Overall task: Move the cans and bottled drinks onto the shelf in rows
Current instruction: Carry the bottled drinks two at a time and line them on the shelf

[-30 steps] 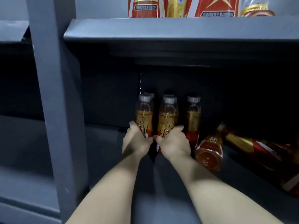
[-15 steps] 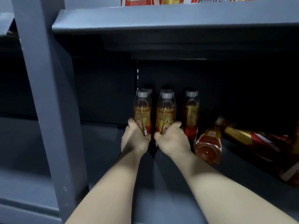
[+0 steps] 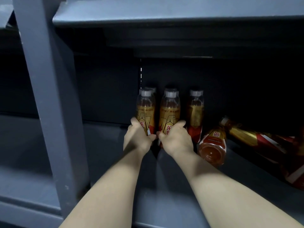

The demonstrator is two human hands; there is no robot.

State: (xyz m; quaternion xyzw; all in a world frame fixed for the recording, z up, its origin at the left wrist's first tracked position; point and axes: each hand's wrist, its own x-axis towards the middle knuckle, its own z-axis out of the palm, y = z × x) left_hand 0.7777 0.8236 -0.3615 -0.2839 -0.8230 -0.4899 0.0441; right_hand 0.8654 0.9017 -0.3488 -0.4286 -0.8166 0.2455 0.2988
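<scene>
Amber drink bottles with gold-and-red labels and grey caps stand upright deep on the dark grey shelf. My left hand grips the lower part of the left front bottle. My right hand grips the base of the middle front bottle. Behind each of these, another cap peeks out. A third upright bottle stands just right of my right hand, apart from it.
One bottle lies on its side with its base toward me, right of my right hand. More bottles lie tumbled at the far right. A grey upright post stands at the left; the upper shelf board overhangs.
Both hands keep hold of the same two bottles, which stay in place. The view has dipped a little, so the drinks on the upper shelf have left the frame.
</scene>
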